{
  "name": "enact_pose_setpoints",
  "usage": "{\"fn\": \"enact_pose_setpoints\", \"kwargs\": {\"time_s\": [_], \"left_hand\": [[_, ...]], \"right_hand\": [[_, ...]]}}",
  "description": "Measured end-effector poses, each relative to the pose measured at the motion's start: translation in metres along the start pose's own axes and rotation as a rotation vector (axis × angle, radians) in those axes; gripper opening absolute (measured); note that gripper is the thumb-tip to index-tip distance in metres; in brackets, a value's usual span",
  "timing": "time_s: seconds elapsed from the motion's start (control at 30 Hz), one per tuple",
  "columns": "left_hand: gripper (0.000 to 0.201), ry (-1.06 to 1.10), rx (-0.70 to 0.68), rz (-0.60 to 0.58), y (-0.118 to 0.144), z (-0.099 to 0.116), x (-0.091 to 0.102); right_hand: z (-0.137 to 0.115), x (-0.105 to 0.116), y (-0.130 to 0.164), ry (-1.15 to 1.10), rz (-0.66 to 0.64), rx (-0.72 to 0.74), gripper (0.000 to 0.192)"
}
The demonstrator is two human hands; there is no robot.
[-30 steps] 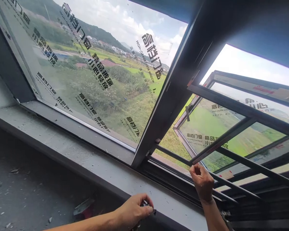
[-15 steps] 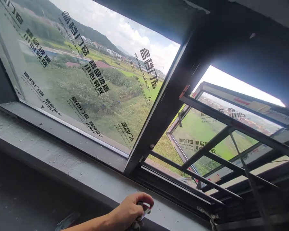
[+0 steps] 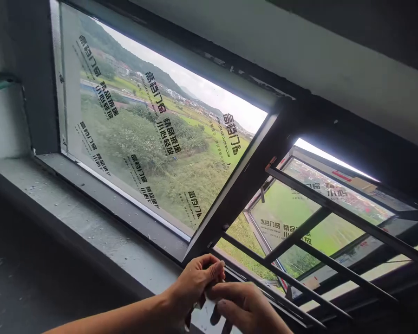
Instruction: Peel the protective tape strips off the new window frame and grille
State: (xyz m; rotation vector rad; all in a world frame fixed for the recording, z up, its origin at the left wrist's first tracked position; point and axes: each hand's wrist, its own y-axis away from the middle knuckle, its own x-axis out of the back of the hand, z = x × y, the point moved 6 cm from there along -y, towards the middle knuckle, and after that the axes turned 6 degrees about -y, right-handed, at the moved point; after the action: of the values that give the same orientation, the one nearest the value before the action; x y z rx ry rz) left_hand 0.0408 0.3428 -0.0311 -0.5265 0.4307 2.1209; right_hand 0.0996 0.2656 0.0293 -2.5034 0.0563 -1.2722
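Where the dark window frame (image 3: pixel 234 204) divides the view, a fixed pane (image 3: pixel 195 178) fills the larger bay and, as far as can be judged, is already seated; its printed lettering has not been removed. The pale sill (image 3: pixel 101 227) runs below, strewn with small debris and not swept clean. Outside the other bay, a sash (image 3: pixel 296 199) stands swung outward, not closed, while guard bars (image 3: pixel 297 235) cross the opening on the near side. Handling appears unfinished: the left hand (image 3: pixel 198 280), over the sill, is curled with thumb against forefinger around a small item (image 3: pixel 198 305); the right hand (image 3: pixel 245 304) meets it with bent fingers, whether gripping or not cannot be told. Lying at the left hand's underside, the item is mostly hidden and shows pale and dark patches, its full shape unclear.
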Motion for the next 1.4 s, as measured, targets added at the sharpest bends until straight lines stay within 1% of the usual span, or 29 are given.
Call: {"fn": "enact_pose_setpoints", "kwargs": {"time_s": [0.03, 0.07, 0.1, 0.13, 0.17, 0.2, 0.23, 0.27, 0.3, 0.37, 0.47, 0.57, 0.67, 0.73, 0.83, 0.9, 0.97, 1.1, 1.2, 1.27, 1.4], "left_hand": [[0.055, 0.010, -0.048, 0.075, -0.001, 0.011, 0.009], [0.057, 0.021, -0.086, 0.141, 0.000, 0.021, 0.018], [0.059, 0.024, -0.111, 0.190, 0.000, 0.030, 0.024], [0.060, 0.017, -0.124, 0.216, 0.002, 0.037, 0.028], [0.058, 0.004, -0.133, 0.223, 0.003, 0.044, 0.029], [0.054, -0.012, -0.149, 0.220, 0.005, 0.049, 0.029], [0.052, -0.028, -0.166, 0.211, 0.007, 0.054, 0.028], [0.050, -0.044, -0.179, 0.202, 0.009, 0.057, 0.026], [0.049, -0.061, -0.185, 0.194, 0.011, 0.059, 0.024], [0.047, -0.082, -0.195, 0.175, 0.013, 0.062, 0.021], [0.045, -0.096, -0.199, 0.120, 0.013, 0.063, 0.017], [0.041, -0.095, -0.192, 0.083, 0.011, 0.061, 0.018], [0.039, -0.097, -0.180, 0.070, 0.008, 0.060, 0.020], [0.039, -0.107, -0.164, 0.051, 0.008, 0.059, 0.018], [0.038, -0.122, -0.131, 0.034, 0.009, 0.060, 0.014], [0.037, -0.119, -0.124, 0.036, 0.011, 0.061, 0.013], [0.036, -0.114, -0.128, 0.030, 0.011, 0.062, 0.012], [0.037, -0.128, -0.128, 0.026, 0.008, 0.058, 0.015], [0.040, -0.158, -0.102, 0.029, 0.003, 0.052, 0.017], [0.043, -0.177, -0.093, 0.033, 0.000, 0.049, 0.019], [0.046, -0.177, -0.092, 0.039, -0.001, 0.048, 0.020]], "right_hand": [[-0.003, 0.025, -0.014, -0.079, 0.056, -0.055, 0.029], [-0.006, 0.062, -0.028, -0.047, 0.238, -0.114, 0.028], [-0.015, 0.099, -0.043, 0.090, 0.422, -0.090, 0.024], [-0.026, 0.133, -0.057, 0.302, 0.609, -0.037, 0.023], [-0.037, 0.161, -0.070, 0.509, 0.773, 0.018, 0.023], [-0.043, 0.179, -0.085, 0.654, 0.837, 0.077, 0.022], [-0.043, 0.190, -0.102, 0.764, 0.836, 0.103, 0.019], [-0.041, 0.197, -0.116, 0.843, 0.823, 0.112, 0.018], [-0.036, 0.200, -0.128, 0.900, 0.798, 0.104, 0.018], [-0.026, 0.201, -0.142, 0.979, 0.782, 0.044, 0.019], [-0.019, 0.198, -0.149, 1.074, 0.763, -0.053, 0.019], [-0.019, 0.197, -0.153, 1.165, 0.675, -0.116, 0.019], [-0.018, 0.202, -0.158, 1.238, 0.602, -0.114, 0.022], [-0.017, 0.209, -0.161, 1.257, 0.592, -0.083, 0.024], [-0.014, 0.217, -0.159, 1.206, 0.629, -0.023, 0.026], [-0.013, 0.214, -0.155, 1.183, 0.623, 0.030, 0.024], [-0.014, 0.206, -0.150, 1.191, 0.635, 0.094, 0.023], [-0.015, 0.191, -0.140, 1.172, 0.793, 0.194, 0.023], [-0.011, 0.186, -0.139, 1.138, 0.895, 0.229, 0.022], [-0.009, 0.183, -0.139, 1.132, 0.936, 0.236, 0.021], [-0.009, 0.181, -0.141, 1.141, 0.918, 0.222, 0.022]]}}
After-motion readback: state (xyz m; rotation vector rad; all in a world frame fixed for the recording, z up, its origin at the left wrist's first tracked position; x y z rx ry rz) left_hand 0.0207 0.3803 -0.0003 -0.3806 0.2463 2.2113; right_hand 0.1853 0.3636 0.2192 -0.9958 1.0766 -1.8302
